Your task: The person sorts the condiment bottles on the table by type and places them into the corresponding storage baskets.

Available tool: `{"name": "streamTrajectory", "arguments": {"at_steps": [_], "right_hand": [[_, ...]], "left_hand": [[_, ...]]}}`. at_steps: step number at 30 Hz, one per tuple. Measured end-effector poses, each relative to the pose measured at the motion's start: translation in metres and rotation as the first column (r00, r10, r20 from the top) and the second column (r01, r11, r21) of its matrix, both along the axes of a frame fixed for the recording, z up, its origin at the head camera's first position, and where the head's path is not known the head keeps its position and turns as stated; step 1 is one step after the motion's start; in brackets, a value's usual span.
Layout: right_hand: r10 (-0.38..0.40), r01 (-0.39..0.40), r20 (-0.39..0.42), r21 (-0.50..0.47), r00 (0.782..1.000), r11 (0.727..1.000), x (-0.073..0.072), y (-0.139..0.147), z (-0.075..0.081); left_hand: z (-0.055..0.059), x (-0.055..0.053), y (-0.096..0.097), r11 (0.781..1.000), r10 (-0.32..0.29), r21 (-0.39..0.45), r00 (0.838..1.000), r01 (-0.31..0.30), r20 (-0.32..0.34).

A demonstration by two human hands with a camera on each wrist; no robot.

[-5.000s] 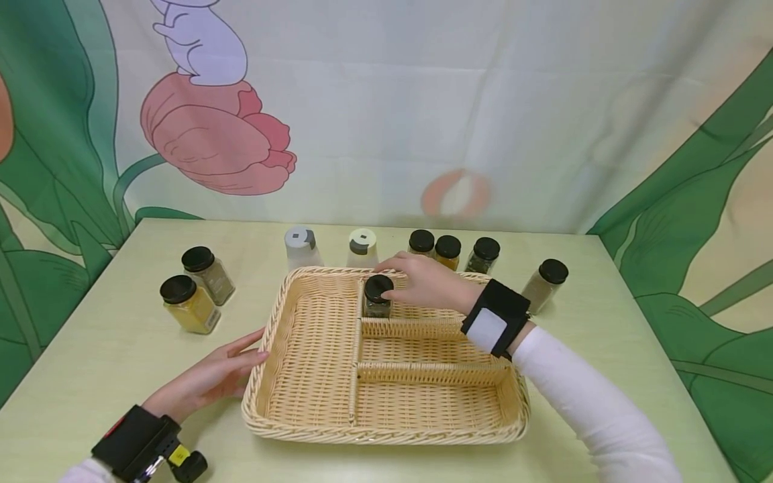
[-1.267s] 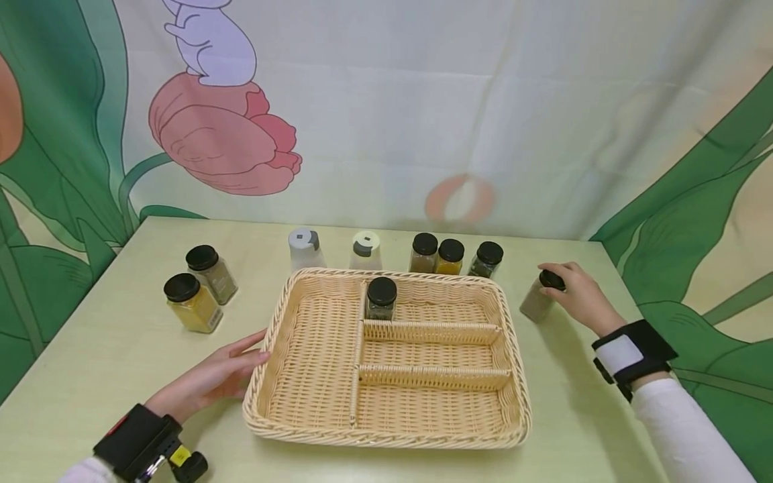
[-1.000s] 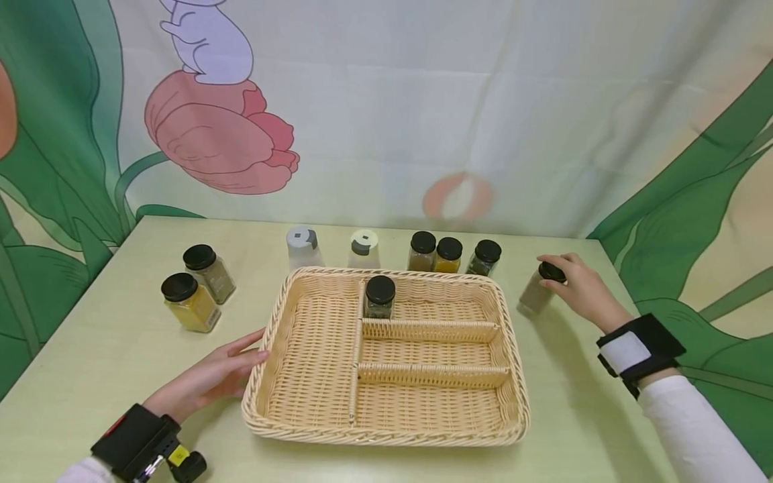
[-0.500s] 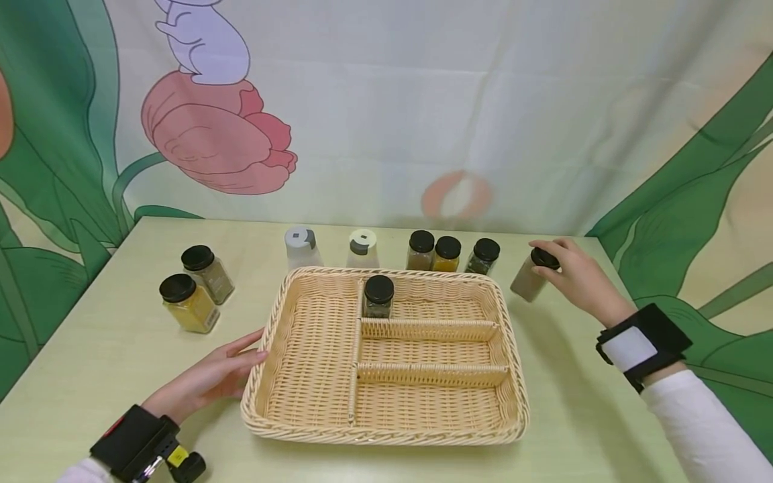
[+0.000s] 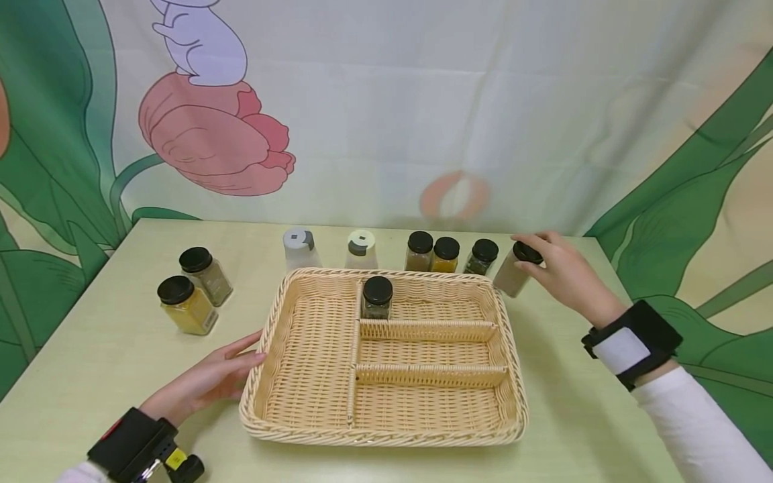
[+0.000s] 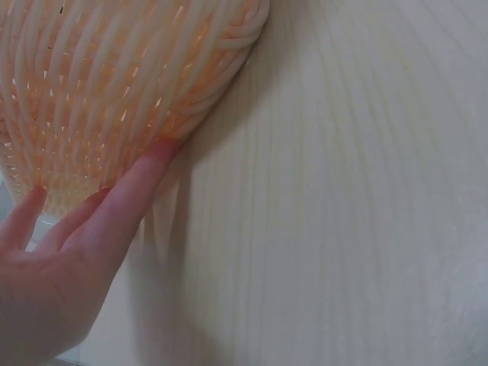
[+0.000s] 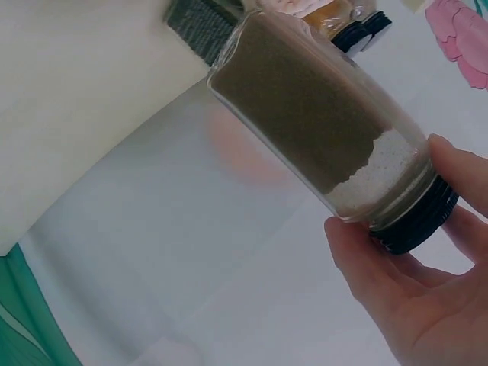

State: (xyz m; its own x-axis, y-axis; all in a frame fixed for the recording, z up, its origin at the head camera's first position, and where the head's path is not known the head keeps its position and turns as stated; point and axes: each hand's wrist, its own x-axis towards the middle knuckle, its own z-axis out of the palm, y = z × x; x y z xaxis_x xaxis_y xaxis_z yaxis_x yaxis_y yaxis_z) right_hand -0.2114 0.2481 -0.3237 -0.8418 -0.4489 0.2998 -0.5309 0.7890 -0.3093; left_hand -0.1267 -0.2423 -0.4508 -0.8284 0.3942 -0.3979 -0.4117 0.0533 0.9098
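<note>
My right hand (image 5: 568, 278) grips a tall clear spice jar (image 5: 510, 275) of brownish powder, thumb and fingers around its black lid (image 7: 415, 221). The jar leans just behind the right rear corner of a wicker basket (image 5: 386, 440). Nearly straight, the fingers of my left hand (image 5: 208, 381) touch the basket's left side; the left wrist view has these fingers (image 6: 122, 202) against the woven wall. A black-lidded jar (image 5: 377, 298) stands in the basket's rear right compartment, next to the long divider (image 5: 353, 376).
Behind the basket stand a grey-capped bottle (image 5: 300, 248), a cream-capped bottle (image 5: 361, 249), a brown jar (image 5: 419, 251), a yellow jar (image 5: 445, 255) and a dark-flake jar (image 5: 481, 257). On the left are a yellow jar (image 5: 188, 307) and a greyish one (image 5: 208, 276). A printed curtain (image 5: 386, 134) hangs behind.
My right hand let go of the jar in the basket, reached right, took hold of the brownish-powder jar and has carried it left towards the basket. My left hand stays at the basket's side.
</note>
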Motion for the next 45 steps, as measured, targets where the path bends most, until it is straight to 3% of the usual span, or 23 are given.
{"name": "streamTrajectory", "arguments": {"at_steps": [7, 21, 28, 39, 45], "right_hand": [[0.033, -0.033, 0.007, -0.001, 0.999, 0.999, 0.005, -0.014, 0.006], [0.174, -0.172, -0.075, 0.026, 0.982, 0.985, 0.020, -0.047, 0.012], [0.248, -0.245, -0.133, 0.039, 0.960, 0.969, 0.027, -0.063, 0.014], [0.335, -0.328, -0.147, 0.070, 0.931, 0.942, 0.035, -0.089, 0.014], [0.387, -0.381, -0.181, 0.071, 0.904, 0.922, 0.039, -0.102, 0.013]], "left_hand": [[0.000, 0.000, 0.001, 1.000, 0.008, -0.006, 1.000, -0.008, 0.006], [0.000, -0.001, 0.001, 1.000, 0.020, -0.017, 1.000, -0.019, 0.013], [0.000, -0.001, 0.001, 0.999, 0.023, -0.023, 1.000, -0.022, 0.019], [0.001, -0.001, 0.001, 1.000, 0.001, -0.012, 1.000, -0.001, 0.029], [0.001, -0.001, 0.000, 1.000, -0.005, -0.006, 1.000, 0.005, 0.023]]}}
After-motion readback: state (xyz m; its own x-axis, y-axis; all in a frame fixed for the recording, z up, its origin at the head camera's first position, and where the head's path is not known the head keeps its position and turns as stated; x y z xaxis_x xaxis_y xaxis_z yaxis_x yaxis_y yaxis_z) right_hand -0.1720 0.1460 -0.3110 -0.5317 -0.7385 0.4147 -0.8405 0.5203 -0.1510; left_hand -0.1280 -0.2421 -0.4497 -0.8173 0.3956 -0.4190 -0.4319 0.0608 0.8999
